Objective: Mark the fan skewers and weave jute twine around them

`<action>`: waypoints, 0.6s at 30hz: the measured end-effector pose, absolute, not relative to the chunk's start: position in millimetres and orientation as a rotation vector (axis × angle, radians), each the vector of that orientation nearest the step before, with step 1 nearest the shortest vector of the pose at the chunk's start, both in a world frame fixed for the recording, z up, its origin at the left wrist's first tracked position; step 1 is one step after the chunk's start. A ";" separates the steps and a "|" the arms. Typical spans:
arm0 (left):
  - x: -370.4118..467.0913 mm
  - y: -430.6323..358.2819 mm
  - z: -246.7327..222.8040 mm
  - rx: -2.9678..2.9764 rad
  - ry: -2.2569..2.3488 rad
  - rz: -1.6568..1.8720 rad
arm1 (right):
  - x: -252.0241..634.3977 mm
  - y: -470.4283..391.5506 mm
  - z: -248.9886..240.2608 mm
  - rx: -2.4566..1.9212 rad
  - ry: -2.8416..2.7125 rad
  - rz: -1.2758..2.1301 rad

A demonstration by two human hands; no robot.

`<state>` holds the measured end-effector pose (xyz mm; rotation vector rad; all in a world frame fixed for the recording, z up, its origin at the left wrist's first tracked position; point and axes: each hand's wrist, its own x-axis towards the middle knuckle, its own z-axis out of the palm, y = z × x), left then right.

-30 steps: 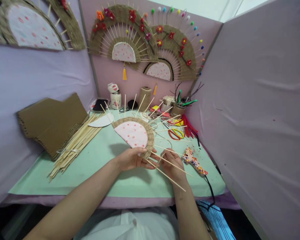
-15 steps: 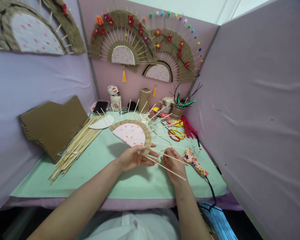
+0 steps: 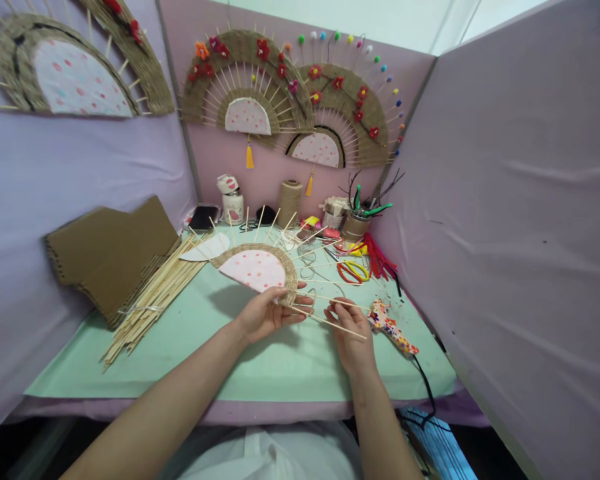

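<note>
A half-round woven fan [image 3: 255,267] with a pink-dotted white centre and thin sticks fanning outward is held above the table. My left hand [image 3: 275,312] grips its lower right end, thumb on the front and fingers behind and beneath. Just right of it, my right hand [image 3: 349,330] has its fingertips pinched together among the lowest sticks. A thin twine [image 3: 313,297] shows between the hands; whether the right fingertips hold it is too small to tell.
Bundled sticks [image 3: 155,300] and brown cardboard [image 3: 110,250] lie at left. Scissors [image 3: 353,271], a twine spool [image 3: 291,203] and a tool pot [image 3: 356,225] stand or lie behind. A flower-patterned glue gun [image 3: 393,328] is at right. Finished fans [image 3: 247,87] hang on the wall.
The fan has tilted and shifted slightly left with my left hand. The fingertips of my right hand have turned upward and moved a little right, away from my left hand.
</note>
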<state>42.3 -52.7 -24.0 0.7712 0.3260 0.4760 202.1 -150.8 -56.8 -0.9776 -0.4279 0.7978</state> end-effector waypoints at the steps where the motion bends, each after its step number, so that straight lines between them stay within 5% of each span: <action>1: 42.8 -53.1 -23.9 0.781 0.335 0.494 | 201.7 -151.2 -57.1 -0.991 -0.429 0.770; 11: 45.2 -52.8 -23.3 0.824 0.426 0.646 | 220.3 -154.7 -61.8 -1.026 -0.265 0.229; 18: 48.4 -55.9 -28.5 0.981 0.457 0.617 | 203.0 -171.7 -30.9 -1.403 -1.108 -0.282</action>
